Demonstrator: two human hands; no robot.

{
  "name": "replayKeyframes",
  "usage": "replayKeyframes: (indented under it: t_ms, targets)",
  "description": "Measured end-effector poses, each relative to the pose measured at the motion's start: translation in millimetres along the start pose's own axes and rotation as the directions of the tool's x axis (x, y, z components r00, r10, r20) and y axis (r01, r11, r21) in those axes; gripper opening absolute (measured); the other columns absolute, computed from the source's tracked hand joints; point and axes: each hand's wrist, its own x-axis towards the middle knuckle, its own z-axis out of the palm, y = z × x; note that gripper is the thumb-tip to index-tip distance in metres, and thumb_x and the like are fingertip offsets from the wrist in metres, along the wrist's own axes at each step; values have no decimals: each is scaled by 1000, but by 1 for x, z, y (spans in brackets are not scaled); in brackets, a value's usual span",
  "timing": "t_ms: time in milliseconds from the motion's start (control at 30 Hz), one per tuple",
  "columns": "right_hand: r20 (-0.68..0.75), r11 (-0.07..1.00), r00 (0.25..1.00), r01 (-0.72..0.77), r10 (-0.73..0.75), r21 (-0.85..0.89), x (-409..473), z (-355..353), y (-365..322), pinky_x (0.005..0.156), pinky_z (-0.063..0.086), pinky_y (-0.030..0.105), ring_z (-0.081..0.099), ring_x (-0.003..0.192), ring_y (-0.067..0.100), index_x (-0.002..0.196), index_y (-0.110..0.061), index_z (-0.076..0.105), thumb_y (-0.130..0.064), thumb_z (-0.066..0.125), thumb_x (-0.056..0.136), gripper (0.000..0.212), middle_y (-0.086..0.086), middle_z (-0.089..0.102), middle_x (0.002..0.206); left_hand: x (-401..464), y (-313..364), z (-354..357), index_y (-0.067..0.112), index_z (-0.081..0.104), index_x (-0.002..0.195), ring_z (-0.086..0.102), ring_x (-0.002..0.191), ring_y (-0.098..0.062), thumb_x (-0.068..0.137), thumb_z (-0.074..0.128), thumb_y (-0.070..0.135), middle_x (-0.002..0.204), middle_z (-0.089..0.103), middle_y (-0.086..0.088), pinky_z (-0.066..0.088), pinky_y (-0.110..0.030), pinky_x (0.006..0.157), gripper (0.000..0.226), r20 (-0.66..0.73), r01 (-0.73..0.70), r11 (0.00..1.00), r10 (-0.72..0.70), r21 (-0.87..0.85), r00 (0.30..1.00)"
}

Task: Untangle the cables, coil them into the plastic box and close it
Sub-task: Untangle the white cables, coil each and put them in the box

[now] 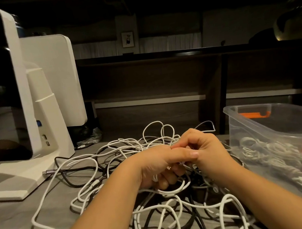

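Cables [163, 223] in white and black are spread in a loose tangle across the grey wood-grain desk [9, 225], with the nearest loops lying between the two forearms at the lower edge of the view. Just beyond these loops, both hands are held together over the middle of the pile. The left hand [160, 164] is curled, its fingers wrapped around a white cable strand [155, 178] that passes under the palm. The right hand [204, 148] is bent at the knuckles, and something small is pinched between its fingertips against the left thumb (whether this is a plug or a strand cannot be told, as it is hidden by the fingers). To the right of the hands, a clear plastic box [249, 118] with orange latches [255, 114] is seen, tilted in the view and touching the edge of the tangle; white cable coils [267, 155] are already laid inside it. Its lid cannot be made out. Further back on the left, a black cable with a metal plug [46, 172] is run toward the base of a white monitor stand [47, 115]. Behind everything, dark shelving [179, 74] is visible.
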Motion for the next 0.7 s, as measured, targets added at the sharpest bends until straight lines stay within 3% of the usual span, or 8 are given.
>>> replayKeyframes:
  t_ms: [67,133,233,333,400,533,600,700]
  targets:
    - [-16,989,995,-91,94,118,1,0,-2,72,55,32,65,81,21,74,-14,77,-14,70,86,13,13,67,88,1,-1,0,23,51,77,30,48,-6,90,68,43,58,41,9,23,-17,41,29,16,-12,1000,11,23,1000]
    - [-22,968,983,-173,180,183,2,0,-1,74,54,31,67,80,19,80,-15,77,-25,55,97,29,12,72,85,1,0,4,22,51,77,31,49,-7,98,59,37,58,41,8,23,-18,43,27,-5,-40,998,40,46,999]
    - [-32,951,973,-217,229,220,2,-1,2,81,55,37,67,87,24,98,-15,72,-16,41,103,31,10,72,88,5,4,10,21,57,82,37,50,-9,105,43,39,58,44,9,30,-21,46,32,-212,-134,987,151,92,966]
    - [-20,956,969,-241,248,166,2,1,2,84,56,36,68,93,24,105,-15,66,-7,38,101,30,7,72,96,14,0,6,18,63,88,56,68,-11,106,39,39,74,60,7,47,-31,66,37,-454,-148,862,393,485,800]
    - [-17,963,972,-229,233,140,2,2,1,86,56,33,68,95,21,107,-18,66,-6,39,100,30,4,72,99,17,-4,5,22,63,94,62,79,-13,105,38,40,82,65,5,52,-38,77,33,-502,-163,813,489,559,714]
    - [-47,972,971,-232,234,34,4,4,1,90,53,34,65,99,10,111,-28,64,-16,49,98,23,-12,72,98,19,-5,5,31,65,108,62,86,-6,106,38,37,90,66,9,48,-28,72,27,-579,-226,805,561,549,592]
    - [-30,973,977,-213,211,-88,4,5,2,84,54,32,66,92,9,113,-30,63,-20,52,99,20,-18,72,95,20,-3,6,30,66,98,60,74,-2,105,41,33,80,64,11,46,-25,65,26,-612,-301,820,567,488,551]
    - [53,943,980,-168,191,-287,4,6,5,77,50,25,62,88,-1,96,-34,68,-25,56,98,15,-19,69,97,18,0,11,20,66,89,58,56,-1,106,42,28,72,67,6,49,-19,56,30,-652,-489,845,499,217,572]
